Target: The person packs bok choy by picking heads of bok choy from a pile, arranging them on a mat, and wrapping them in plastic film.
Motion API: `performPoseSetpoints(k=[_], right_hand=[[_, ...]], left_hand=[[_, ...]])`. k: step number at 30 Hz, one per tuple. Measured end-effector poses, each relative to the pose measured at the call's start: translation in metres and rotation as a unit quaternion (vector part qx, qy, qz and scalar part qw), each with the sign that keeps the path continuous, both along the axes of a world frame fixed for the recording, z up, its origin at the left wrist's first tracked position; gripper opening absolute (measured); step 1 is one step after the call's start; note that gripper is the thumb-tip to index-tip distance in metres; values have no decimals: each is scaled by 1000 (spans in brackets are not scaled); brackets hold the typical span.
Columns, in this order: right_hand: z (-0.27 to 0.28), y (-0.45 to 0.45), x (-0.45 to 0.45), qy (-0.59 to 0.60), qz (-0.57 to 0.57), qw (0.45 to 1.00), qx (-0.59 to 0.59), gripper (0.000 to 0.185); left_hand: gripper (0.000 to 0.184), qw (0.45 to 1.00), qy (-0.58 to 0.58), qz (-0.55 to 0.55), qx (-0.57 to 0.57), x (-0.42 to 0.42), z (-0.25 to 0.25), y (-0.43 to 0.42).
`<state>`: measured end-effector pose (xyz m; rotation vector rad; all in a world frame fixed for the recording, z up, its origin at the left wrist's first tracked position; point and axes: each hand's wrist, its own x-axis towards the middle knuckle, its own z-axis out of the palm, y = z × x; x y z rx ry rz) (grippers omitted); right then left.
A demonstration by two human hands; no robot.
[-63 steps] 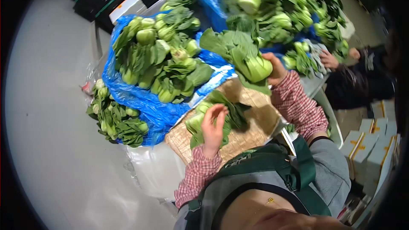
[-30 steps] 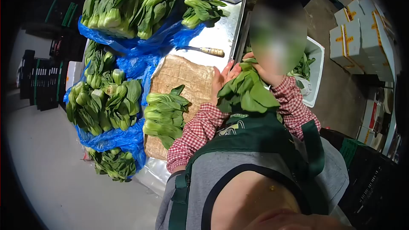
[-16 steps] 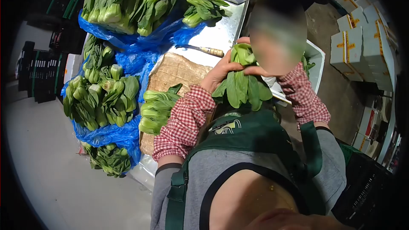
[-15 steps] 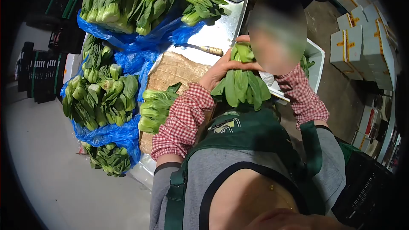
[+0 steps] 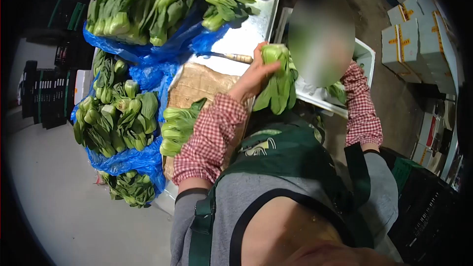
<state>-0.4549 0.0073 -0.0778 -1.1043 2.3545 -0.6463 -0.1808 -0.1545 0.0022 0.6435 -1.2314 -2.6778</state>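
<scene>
Half a second ago both hands cupped the bok choy (image 5: 277,81); now the right sleeve (image 5: 363,111) has drawn away toward the white bin (image 5: 319,103) — leaving the left hand (image 5: 256,76) alone to support it. The left fingers pinch its stalks, thumb across the front; the right fingers are lost in blur, so I cannot tell their state. The bok choy hangs beside the metal surface (image 5: 249,33), pale green base uppermost — broad, darker leaves drooping below.
</scene>
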Motion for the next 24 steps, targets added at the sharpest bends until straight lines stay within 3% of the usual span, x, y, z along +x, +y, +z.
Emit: performPoseSetpoints(k=[1,3,5,6,8,9,13,17,21,24], right_hand=[[34,-11,33,-159,-20,977,-142,58],[75,-33,83,-457,39,883,-96,59],[52,-47,94,-263,192,931,-167,64],[52,-45,93,-262,188,932,-165,64],[51,-43,93,-371,199,893,-161,67],[50,-42,94,-425,204,868,-159,69],[46,-35,95,-404,194,870,-207,71],[54,-29,94,-469,225,840,-152,70],[59,-23,83,-405,288,861,-108,73],[66,-10,72,-371,314,869,-98,76]], left_hand=[[66,1000,-6,-5,8,-1,-3,5],[55,999,-37,-24,-1,-14,-5,7],[51,998,-44,-41,-6,-28,-6,5],[45,985,-64,-78,-139,-29,-7,2],[38,903,-105,-140,-393,-28,-11,-1],[38,904,-106,-140,-390,-28,-11,1],[35,915,-81,-122,-377,-35,-4,2],[31,921,-87,-206,-320,-36,0,-3],[26,879,-80,-317,-348,-47,3,-10],[24,681,22,-300,-668,-60,7,-2]])
